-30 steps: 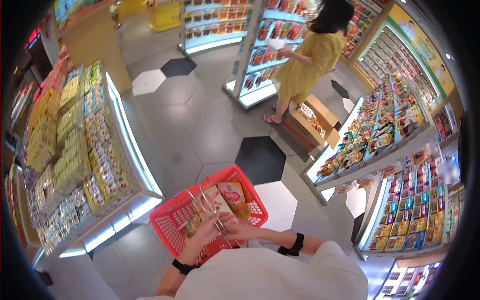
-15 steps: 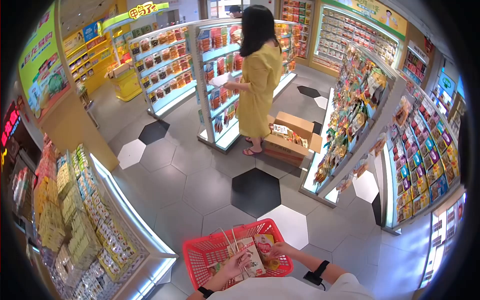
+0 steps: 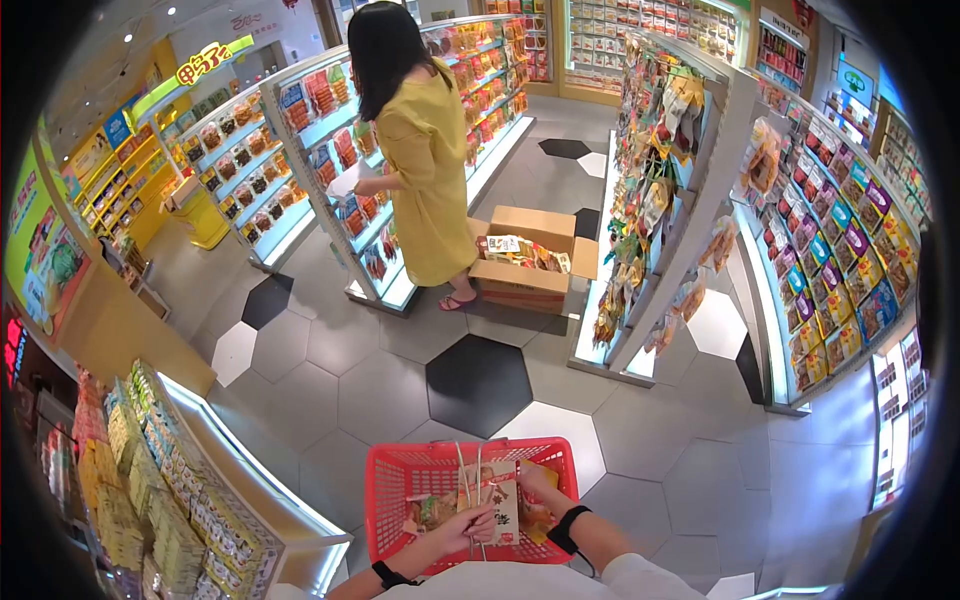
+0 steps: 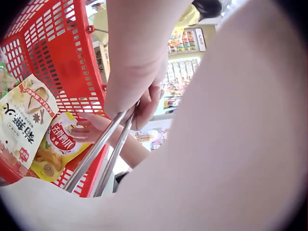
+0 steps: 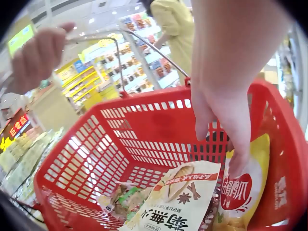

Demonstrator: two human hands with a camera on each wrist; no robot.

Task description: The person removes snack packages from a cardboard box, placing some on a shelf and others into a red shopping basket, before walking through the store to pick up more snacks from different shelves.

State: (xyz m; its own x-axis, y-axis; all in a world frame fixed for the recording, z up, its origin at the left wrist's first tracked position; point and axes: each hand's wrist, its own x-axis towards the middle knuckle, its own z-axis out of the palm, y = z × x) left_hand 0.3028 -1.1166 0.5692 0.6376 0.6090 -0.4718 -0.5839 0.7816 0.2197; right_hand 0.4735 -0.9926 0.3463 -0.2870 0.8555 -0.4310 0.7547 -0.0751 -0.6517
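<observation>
My left hand (image 3: pixel 472 527) grips the two metal handles (image 4: pixel 107 154) of a red shopping basket (image 5: pixel 159 118). Inside, on the right side, stands a yellow snack bag (image 5: pixel 243 180) with a red label. My right hand (image 3: pixel 540 485) reaches down into the basket at this bag; in the right wrist view a digit overlaps its upper part. The left wrist view shows the right hand's fingers (image 4: pixel 84 129) fairly straight and spread beside the bag. A white packet (image 5: pixel 180 192) with dark lettering leans next to it, and a small green-marked packet (image 5: pixel 127 199) lies farther left.
Ahead, a person in a yellow dress (image 3: pixel 425 180) faces lit shelves beside an open carton (image 3: pixel 520 285) on the floor. Hanging snack racks (image 3: pixel 650 190) stand to the right. A display of stacked packs (image 3: pixel 190 500) is close on the left.
My right hand has left the handles and moved right and down to the yellow bag. The left hand keeps its grip. The head view has tilted up and turned right.
</observation>
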